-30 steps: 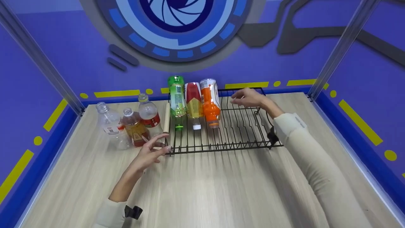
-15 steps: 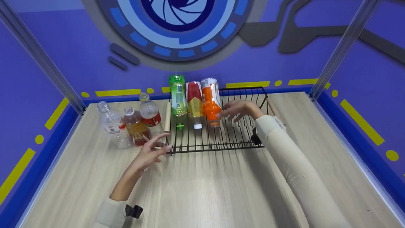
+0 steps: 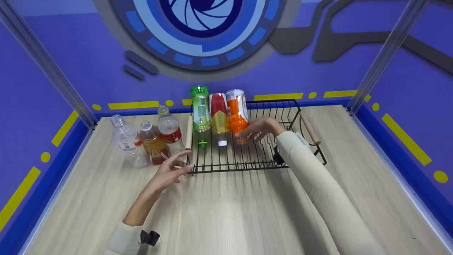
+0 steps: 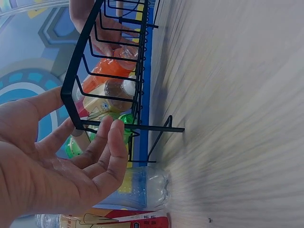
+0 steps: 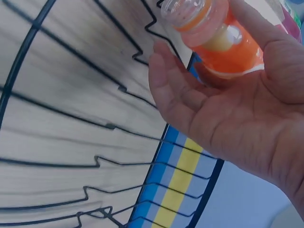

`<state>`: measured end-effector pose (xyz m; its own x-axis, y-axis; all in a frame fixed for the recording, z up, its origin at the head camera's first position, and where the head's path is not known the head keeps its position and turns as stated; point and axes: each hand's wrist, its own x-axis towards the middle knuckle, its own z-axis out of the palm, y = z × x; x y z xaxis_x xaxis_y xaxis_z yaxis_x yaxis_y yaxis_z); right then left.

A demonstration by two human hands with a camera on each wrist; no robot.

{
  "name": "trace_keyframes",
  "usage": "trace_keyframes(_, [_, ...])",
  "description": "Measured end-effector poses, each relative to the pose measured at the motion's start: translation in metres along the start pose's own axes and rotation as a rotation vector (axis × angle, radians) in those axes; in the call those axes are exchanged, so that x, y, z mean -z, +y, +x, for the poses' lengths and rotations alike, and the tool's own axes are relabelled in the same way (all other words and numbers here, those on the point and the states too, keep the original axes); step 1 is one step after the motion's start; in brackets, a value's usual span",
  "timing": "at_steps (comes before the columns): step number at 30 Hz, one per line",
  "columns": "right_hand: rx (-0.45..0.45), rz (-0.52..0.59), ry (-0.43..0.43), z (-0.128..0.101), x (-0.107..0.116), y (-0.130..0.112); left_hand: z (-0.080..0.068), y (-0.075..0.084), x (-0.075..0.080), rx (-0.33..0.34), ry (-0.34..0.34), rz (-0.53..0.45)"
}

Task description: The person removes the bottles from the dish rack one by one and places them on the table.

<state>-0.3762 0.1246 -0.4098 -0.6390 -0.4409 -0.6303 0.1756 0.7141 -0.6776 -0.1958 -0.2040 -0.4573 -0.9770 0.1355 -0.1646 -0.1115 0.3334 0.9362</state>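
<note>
An orange bottle [image 3: 238, 118] lies neck toward me on a black wire rack [image 3: 226, 166]. My right hand [image 3: 260, 128] holds it near the neck, the thumb across it and the forefinger along its other side; the right wrist view shows the other fingers loosely bent. Left of it on the rack lie a bottle with a red and yellow label [image 3: 218, 113] and a green-capped bottle [image 3: 200, 109]. My left hand [image 3: 172, 170] holds the rack's front left corner, with thumb and fingers about the wire frame in the left wrist view.
Left of the rack stand a clear bottle [image 3: 124, 140], a brown drink bottle [image 3: 152, 145] and a red-labelled bottle [image 3: 169, 127]. Wooden handles flank the rack, the right handle [image 3: 309, 127] in plain sight. A blue wall [image 3: 226, 79] rises behind.
My right hand has moved left and down from the rack's right part onto the orange bottle, baring the right handle. My left hand stays at the corner, and the bottles lie as before.
</note>
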Motion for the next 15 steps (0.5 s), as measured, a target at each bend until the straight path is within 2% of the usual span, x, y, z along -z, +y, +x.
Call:
trace_keyframes(6, [-0.025, 0.028, 0.099, 0.001, 0.000, -0.004, -0.001, 0.001, 0.001, -0.004, 0.000, 0.008])
trace_keyframes(15, [0.024, 0.043, 0.243, -0.004, 0.011, 0.002, -0.001, -0.002, 0.001, -0.015, -0.001, 0.005])
